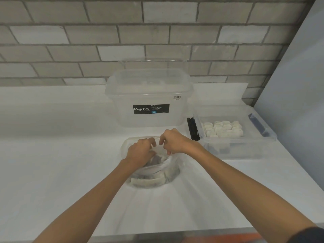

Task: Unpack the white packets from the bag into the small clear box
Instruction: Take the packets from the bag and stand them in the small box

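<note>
A clear plastic bag (168,172) with white packets (149,182) inside lies on the white table, in the middle of the view. My left hand (140,152) and my right hand (172,142) both pinch the bag's thin film at its far, upper edge, close together. To the right stands the small clear box (233,146), with several white packets (223,128) laid in rows inside it. The bag partly hides what my fingers hold.
A large clear Megabox tub (149,100) stands behind the bag, against the grey brick wall. A black object (192,128) lies between the tub and the small box. A pale panel rises at the right.
</note>
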